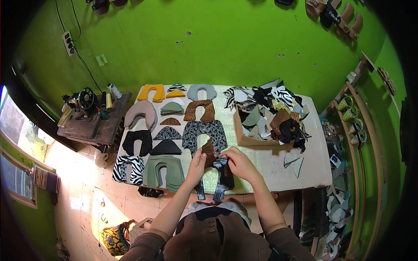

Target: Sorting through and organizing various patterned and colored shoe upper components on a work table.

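Note:
My left hand point(197, 165) is closed on a brown patterned cut piece point(209, 148), its thumb along the edge. My right hand point(240, 163) faces it with fingers pinched at the piece's right side; what lies between those fingertips is too small to tell. Just below both hands, at the table's front edge, are glossy black U-shaped pieces point(223, 179). Beyond the hands lies a grey-black patterned U-shaped stack point(203, 130). Left of my left hand sit green U-shaped pieces point(164, 171) and a black half-round stack point(166, 147).
More cut stacks cover the left of the pale table point(278, 174), including zebra-striped pieces point(129, 168). A cardboard box point(257, 140) heaped with scraps stands at right, with loose grey offcuts point(298, 167) before it. A sewing machine point(82, 104) stands left; a wooden rack point(361, 152) leans right.

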`<action>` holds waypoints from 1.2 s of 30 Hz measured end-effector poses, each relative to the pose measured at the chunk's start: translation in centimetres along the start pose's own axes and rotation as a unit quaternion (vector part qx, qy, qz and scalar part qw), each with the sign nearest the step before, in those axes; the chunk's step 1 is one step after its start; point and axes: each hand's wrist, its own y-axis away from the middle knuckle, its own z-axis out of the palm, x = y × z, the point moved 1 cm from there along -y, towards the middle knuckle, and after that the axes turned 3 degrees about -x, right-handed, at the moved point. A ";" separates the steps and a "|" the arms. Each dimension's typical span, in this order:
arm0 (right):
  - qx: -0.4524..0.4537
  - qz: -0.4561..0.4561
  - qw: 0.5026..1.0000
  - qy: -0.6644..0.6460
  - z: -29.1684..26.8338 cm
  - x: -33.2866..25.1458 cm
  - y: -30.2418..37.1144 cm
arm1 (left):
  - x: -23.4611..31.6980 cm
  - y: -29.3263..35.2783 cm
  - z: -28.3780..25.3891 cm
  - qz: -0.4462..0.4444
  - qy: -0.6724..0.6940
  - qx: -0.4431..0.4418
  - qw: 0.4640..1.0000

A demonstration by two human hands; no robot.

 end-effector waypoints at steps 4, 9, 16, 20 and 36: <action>0.008 -0.013 1.000 -0.019 -0.2 0.2 0.1 | 0.0 0.1 -0.3 -0.011 0.016 0.010 1.000; -0.008 0.021 0.998 -0.059 -0.6 -0.5 -0.2 | 0.3 0.2 -0.3 -0.023 0.018 0.012 1.000; -0.100 0.089 0.936 -0.325 -1.0 -1.3 -0.5 | 1.4 0.4 0.3 -0.054 0.075 0.020 0.996; -0.049 0.113 0.933 -0.339 0.0 0.9 -1.2 | 0.6 0.2 0.1 -0.044 0.126 -0.002 0.991; 0.071 0.153 0.931 -0.324 2.0 1.8 -1.9 | -0.2 0.6 0.5 -0.034 0.008 -0.029 0.999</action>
